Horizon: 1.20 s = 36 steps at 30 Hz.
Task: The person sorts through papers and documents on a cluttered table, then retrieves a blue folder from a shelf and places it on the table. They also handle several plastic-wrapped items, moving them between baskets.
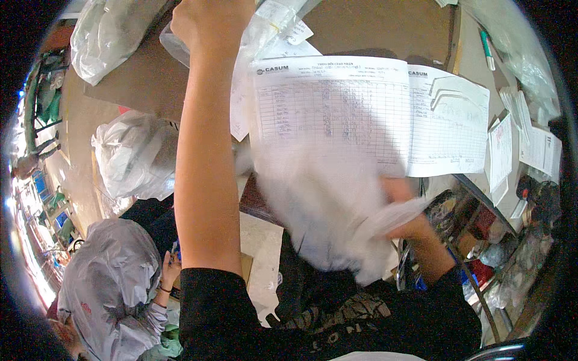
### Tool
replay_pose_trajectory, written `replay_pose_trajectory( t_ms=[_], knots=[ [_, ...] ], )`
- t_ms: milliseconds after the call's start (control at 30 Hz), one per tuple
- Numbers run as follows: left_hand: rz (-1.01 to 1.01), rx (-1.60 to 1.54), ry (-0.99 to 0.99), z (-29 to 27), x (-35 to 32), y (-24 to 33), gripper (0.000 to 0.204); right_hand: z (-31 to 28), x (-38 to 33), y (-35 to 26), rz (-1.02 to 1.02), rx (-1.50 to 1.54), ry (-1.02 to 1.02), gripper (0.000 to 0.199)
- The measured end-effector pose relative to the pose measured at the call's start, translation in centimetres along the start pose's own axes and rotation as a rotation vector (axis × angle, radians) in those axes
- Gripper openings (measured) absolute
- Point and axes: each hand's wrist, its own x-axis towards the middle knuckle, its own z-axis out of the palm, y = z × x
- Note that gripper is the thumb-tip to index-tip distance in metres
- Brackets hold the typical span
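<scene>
As the arms reach out:
Left hand point(208, 21): closed on clear bag point(265, 30), table's far edge.
Right hand point(409, 216): gripping blurred white bag point(325, 204), seemingly hanging lengthwise downward.

left hand point(208, 24) cut off at top edge, fingers out of view, clear bag point(271, 27) beside it cropped too, right hand point(406, 216) mostly hidden behind blurred white plastic sheet point(328, 204), grip unclear, ledger point(367, 114) entries beyond it too small to tell

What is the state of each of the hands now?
Left hand: closed on a clear plastic bag.
Right hand: closed on blurred white material.
</scene>
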Motion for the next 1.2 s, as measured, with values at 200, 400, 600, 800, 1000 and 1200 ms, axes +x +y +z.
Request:
replay_pose_trajectory(
  t_ms=[200, 400, 600, 800, 1000, 1200],
  knots=[
    [0.049, -0.081, -0.078, -0.2, 1.5, -1.8, 0.073, -12.0, 11.9, -4.2, 0.056, -0.337, 0.661, 0.046],
    [-0.040, -0.380, -0.196, 1.3, 5.0, -4.3, 0.079, -19.8, 18.4, 1.2, 0.245, -0.722, 0.744, 0.041],
    [-0.038, -0.382, -0.124, 2.9, 7.1, 0.4, 0.082, -20.3, 17.7, 4.6, -0.183, -0.796, 0.686, 0.050],
    [0.316, -1.288, -0.176, 4.2, 6.5, 1.3, 0.059, -20.2, 18.2, 4.1, -0.096, -0.741, 0.698, 0.043],
    [0.198, -0.541, 0.009, 5.9, -0.5, -7.5, 0.036, -19.9, 17.8, 4.2, -0.238, -0.697, 0.708, 0.041],
    [0.458, -0.297, -0.259, 6.8, -4.9, -10.1, 0.051, -19.7, 17.8, 4.0, -0.136, -0.774, 0.740, 0.041]
  ],
)
